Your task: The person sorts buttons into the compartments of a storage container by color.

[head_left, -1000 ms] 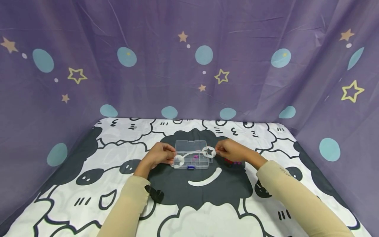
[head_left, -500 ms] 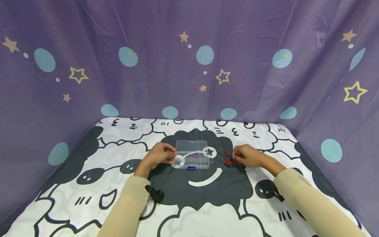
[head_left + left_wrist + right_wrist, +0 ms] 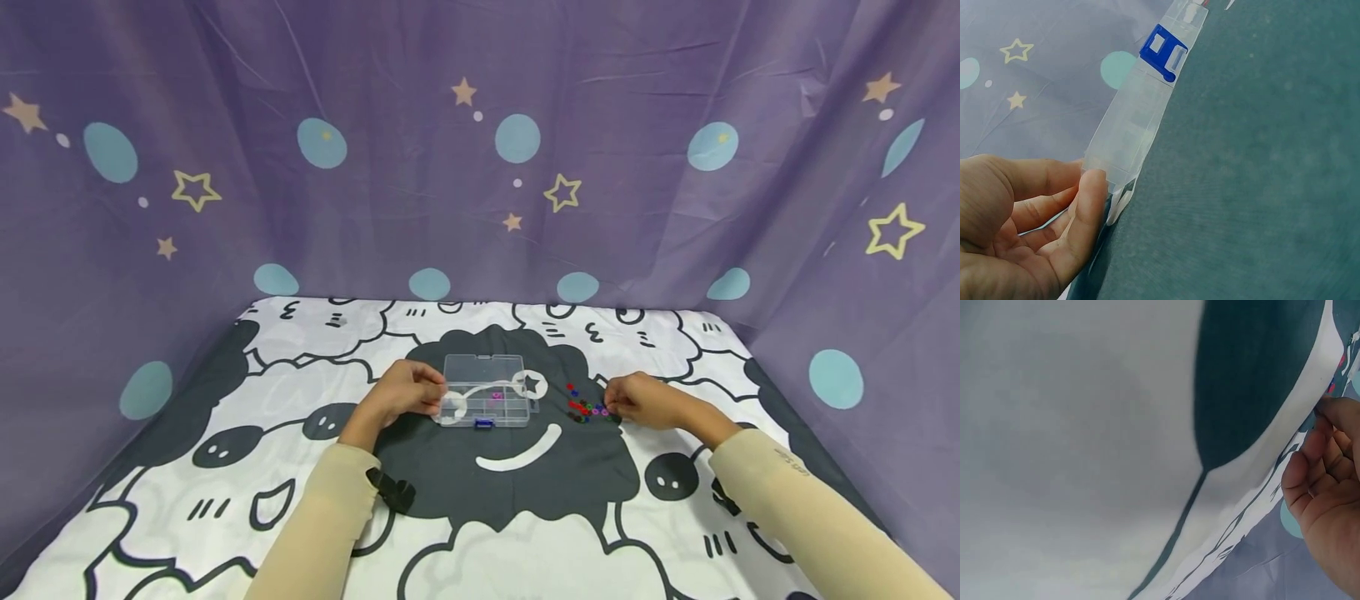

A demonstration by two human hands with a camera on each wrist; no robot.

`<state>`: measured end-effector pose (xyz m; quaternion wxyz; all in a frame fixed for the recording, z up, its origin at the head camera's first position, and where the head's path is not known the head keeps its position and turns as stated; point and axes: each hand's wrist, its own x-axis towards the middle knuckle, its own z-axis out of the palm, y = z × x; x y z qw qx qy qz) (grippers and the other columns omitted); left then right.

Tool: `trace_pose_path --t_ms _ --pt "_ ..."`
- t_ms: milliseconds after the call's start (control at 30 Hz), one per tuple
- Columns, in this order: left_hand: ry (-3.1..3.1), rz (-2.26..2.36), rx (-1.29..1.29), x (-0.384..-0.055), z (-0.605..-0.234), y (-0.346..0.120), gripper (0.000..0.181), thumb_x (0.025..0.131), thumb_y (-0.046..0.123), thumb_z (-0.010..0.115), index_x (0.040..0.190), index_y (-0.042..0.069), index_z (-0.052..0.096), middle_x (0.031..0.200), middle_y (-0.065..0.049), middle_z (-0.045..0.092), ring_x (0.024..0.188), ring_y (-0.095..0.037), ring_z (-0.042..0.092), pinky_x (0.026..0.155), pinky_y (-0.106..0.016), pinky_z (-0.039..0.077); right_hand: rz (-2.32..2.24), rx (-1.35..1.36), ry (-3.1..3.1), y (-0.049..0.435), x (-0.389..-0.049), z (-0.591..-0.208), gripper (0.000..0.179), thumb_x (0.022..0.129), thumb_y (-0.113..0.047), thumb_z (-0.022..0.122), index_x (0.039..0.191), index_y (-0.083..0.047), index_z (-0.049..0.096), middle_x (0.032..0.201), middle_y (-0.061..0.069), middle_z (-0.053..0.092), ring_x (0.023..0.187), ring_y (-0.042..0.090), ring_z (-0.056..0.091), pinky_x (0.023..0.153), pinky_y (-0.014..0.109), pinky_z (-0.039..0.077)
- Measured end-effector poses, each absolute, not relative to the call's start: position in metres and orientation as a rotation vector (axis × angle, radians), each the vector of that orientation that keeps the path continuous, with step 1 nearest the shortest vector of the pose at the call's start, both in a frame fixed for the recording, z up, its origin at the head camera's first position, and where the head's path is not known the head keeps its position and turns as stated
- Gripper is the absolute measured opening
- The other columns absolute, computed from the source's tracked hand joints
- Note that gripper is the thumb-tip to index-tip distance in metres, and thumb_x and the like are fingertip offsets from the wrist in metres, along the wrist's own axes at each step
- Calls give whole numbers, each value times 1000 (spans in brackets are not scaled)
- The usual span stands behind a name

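Note:
A clear plastic compartment box lies on the cloth with its lid raised at the back. At its front sits a blue latch. My left hand pinches the box's left end between thumb and fingers. Pink beads lie in one compartment. To the right of the box, several small red, blue, green and pink beads are scattered on the dark patch. My right hand has its fingers bent down at the right edge of these beads; its fingertips are partly hidden, so any bead between them is unclear.
A cloth printed with cartoon sheep covers the surface. Behind and at both sides hangs a purple curtain with stars and ovals. A black strap piece sits at the left sleeve's wrist.
My right hand has moved from beside the box rightward, past the scattered beads to their right edge, uncovering them. My left hand and the box have stayed in place.

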<state>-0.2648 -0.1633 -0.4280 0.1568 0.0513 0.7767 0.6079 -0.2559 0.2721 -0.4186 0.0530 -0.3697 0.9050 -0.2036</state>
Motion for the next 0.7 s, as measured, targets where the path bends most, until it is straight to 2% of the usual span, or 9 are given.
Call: trace_pose_path --t_ms 167,300,400,533,700 --pt "2219 1746 153 -266 -429 -165 21 96 -1 68 114 -10 66 100 -20 67 69 -20 71 65 -31 64 -629 -1159 2745 270 -257 -421 14 88 6 69 88 -8 71 82 -8 67 70 0 53 65 23 50" --pt "2224 1742 151 -266 -430 -164 21 96 -1 69 114 -10 66 100 -20 67 69 -20 71 65 -31 64 -600 -1238 2745 268 -257 -420 19 88 5 71 77 -11 73 87 -7 69 77 3 57 72 27 54" --pt "2226 1742 147 -266 -430 -164 21 96 -1 69 114 -10 66 100 -20 67 69 -20 71 65 -32 64 -583 -1259 2733 267 -257 -419 18 88 5 71 79 -11 73 79 -10 67 75 2 57 72 27 54" --pt "2229 1740 145 -265 -428 -163 21 96 -1 69 115 -9 66 100 -20 67 70 -20 71 65 -32 64 -581 -1222 2703 266 -258 -417 16 87 6 69 89 -9 70 64 -15 59 65 -1 50 66 24 50" --pt "2226 1738 138 -265 -428 -163 21 96 -1 69 115 -9 66 100 -20 67 70 -20 71 65 -31 64 -574 -1172 2665 264 -258 -416 17 86 6 67 90 -10 68 62 -16 54 60 -3 46 61 22 46"
